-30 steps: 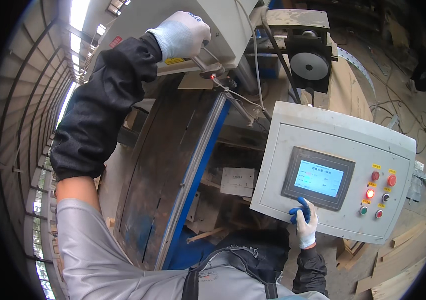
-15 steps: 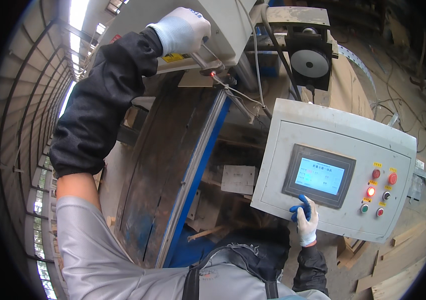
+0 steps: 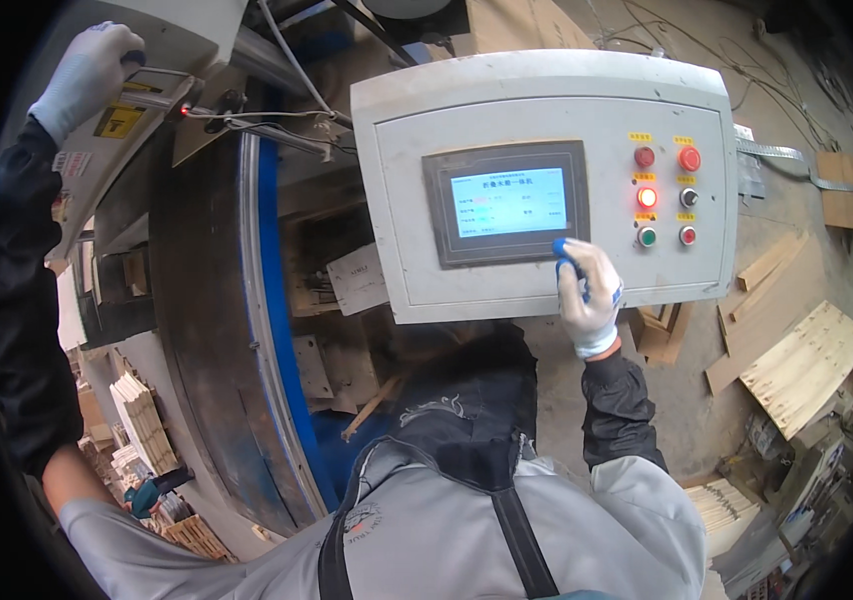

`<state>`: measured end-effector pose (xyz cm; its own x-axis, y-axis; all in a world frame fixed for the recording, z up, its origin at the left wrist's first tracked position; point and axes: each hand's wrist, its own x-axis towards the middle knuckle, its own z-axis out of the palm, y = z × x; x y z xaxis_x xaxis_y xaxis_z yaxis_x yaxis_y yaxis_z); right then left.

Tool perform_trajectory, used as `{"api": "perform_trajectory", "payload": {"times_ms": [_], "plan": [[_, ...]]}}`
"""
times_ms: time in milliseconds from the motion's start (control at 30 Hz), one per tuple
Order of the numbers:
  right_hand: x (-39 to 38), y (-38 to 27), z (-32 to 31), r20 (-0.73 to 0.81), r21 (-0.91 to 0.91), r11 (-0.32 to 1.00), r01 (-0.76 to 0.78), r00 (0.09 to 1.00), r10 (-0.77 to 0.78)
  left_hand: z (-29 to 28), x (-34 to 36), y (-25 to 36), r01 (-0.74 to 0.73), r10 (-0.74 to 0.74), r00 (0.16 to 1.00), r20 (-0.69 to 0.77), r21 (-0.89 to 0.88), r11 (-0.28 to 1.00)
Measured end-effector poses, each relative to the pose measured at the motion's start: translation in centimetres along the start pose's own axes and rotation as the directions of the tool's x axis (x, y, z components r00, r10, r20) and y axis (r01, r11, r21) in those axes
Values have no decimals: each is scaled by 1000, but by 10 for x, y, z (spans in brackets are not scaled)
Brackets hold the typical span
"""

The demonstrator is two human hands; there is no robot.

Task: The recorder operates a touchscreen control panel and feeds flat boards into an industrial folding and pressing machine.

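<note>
My left hand (image 3: 95, 68), in a pale glove, is raised at the upper left against the grey machine housing (image 3: 175, 28), closed on something I cannot make out, beside a metal rod and a small red light (image 3: 184, 111). My right hand (image 3: 589, 300), gloved with blue finger coating, hovers at the lower-right corner of the dark-framed touchscreen (image 3: 505, 200), index finger bent toward it, fingers loosely curved apart and holding nothing. The screen is set in a grey control box (image 3: 402, 150) with lit and unlit push buttons (image 3: 648, 197) to its right.
A long dark steel bed (image 3: 207, 360) with a blue-edged rail runs down the left. Stacked pale boards (image 3: 142, 420) lie beyond it. Loose plywood (image 3: 802, 365) and wood strips are on the floor at the right, with trailing cables and a perforated strip (image 3: 782, 150).
My view has turned toward the control box, shifting it up and left in the picture. My left hand stays at the housing; my right fingertips are at the screen frame's lower corner.
</note>
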<state>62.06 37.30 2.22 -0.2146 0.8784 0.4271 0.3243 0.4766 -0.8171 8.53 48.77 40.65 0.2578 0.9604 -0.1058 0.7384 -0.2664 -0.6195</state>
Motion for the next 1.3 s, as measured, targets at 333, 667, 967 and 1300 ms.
{"api": "perform_trajectory", "payload": {"times_ms": [333,667,967,1300], "plan": [[24,16,-9,168,-249,954,168,977,-129,25,9,-12,-65,61,995,-77,-53,996],[29,9,18,238,-215,950,228,955,-176,37,0,-43,-134,134,991,-3,-65,989],[38,12,24,275,-299,931,209,953,-126,54,8,-54,-262,254,963,-94,-76,962],[51,13,20,236,-325,910,258,954,-186,-40,40,44,-27,-24,954,299,163,986]]}}
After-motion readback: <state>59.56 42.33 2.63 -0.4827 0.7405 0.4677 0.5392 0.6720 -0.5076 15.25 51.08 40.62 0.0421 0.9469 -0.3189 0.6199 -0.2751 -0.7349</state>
